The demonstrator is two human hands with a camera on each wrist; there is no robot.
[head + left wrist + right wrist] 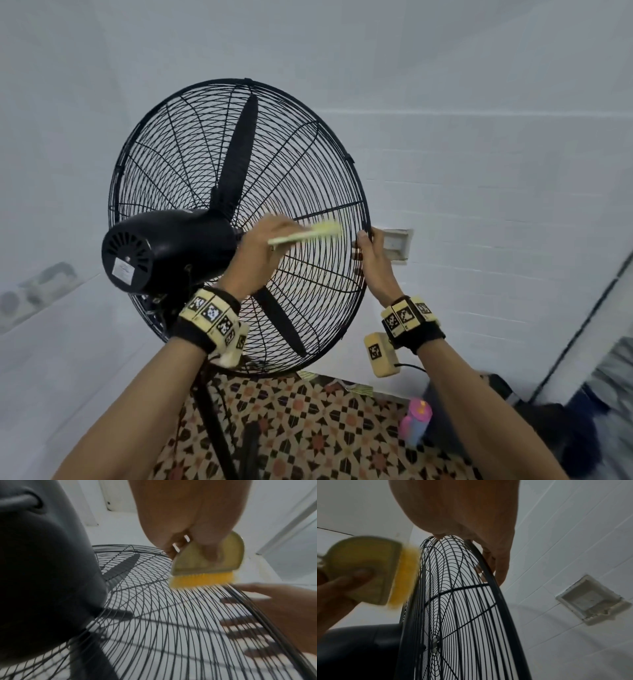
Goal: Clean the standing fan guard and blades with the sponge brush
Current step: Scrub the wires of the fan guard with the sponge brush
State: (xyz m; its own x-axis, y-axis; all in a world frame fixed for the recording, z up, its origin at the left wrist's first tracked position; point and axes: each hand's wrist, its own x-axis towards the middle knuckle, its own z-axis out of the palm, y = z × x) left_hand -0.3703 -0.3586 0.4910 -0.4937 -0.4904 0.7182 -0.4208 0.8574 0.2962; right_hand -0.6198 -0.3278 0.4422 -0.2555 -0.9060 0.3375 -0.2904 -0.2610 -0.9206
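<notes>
The black standing fan stands with its back to me, its wire guard (308,164) round and its dark blades (239,154) inside. My left hand (260,246) grips the pale green brush (305,234) with yellow bristles (200,580); the bristles press against the rear guard (171,622) near its right side. My right hand (371,253) grips the guard's rim (489,563) at the right edge, fingers curled round it. The black motor housing (164,250) sits left of my left hand.
White tiled walls (479,171) surround the fan, with a recessed wall box (397,245) just behind my right hand. Below lie a patterned floor (325,428), the fan's pole (212,418) and a pink and blue bottle (414,425). Dark items lie at the lower right.
</notes>
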